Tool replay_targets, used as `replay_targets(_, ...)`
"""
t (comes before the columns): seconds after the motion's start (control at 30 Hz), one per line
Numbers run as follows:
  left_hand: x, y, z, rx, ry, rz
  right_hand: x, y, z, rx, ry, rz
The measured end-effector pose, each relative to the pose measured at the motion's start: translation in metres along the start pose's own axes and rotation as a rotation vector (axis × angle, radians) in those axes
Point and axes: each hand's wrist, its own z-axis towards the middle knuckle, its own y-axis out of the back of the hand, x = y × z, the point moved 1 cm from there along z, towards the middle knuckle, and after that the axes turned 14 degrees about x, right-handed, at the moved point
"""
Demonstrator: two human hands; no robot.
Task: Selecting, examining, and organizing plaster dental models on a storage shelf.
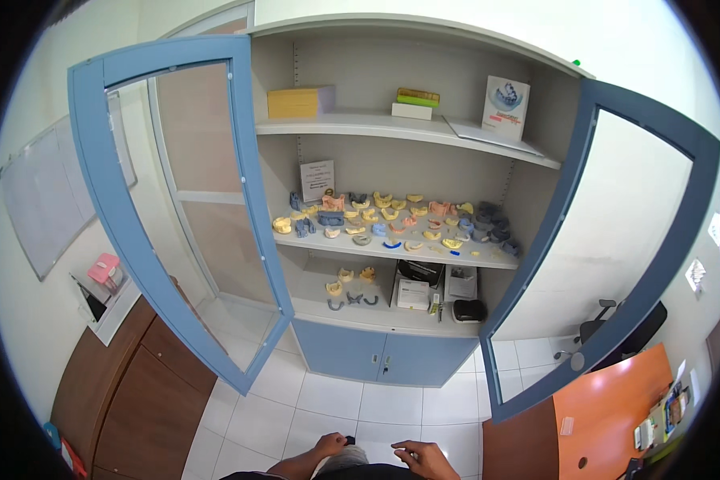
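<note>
My left hand (329, 446) is low in front of my body, fingers curled in; whether anything is inside them is hidden. A small dark shape beside its fingertips may be a shoe tip. To its right, my right hand (426, 459) has thumb and forefinger apart, with nothing seen between them. Neither hand touches the cabinet (348, 346) ahead, whose two upper glass doors stand wide. On its middle shelf (296, 240) lie many dental models: a yellow cast (282, 226), a dark grey cast (330, 218), a pink cast (333, 202) and a blue arch (392, 245).
The blue-framed left door (252, 232) and right door (558, 264) swing out toward me on both sides. A lower shelf holds more casts, boxes (413, 294) and a black case (468, 310). A brown wooden cabinet (156, 392) stands left; an orange desk (616, 408) stands right.
</note>
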Motion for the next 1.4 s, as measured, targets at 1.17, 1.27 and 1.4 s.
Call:
replay_targets(1.17, 0.124, 0.026, -0.100, 0.101, 0.176, -0.112, 0.089, -0.042, 0.090, 0.206, 0.126, -0.185)
replay_targets(1.27, 0.117, 0.038, -0.090, 0.099, 0.159, -0.118, 0.090, -0.044, 0.094, 0.197, 0.118, -0.187)
replay_targets(1.4, 0.110, 0.051, -0.075, 0.099, 0.119, -0.099, 0.091, -0.045, 0.098, 0.180, 0.108, -0.183)
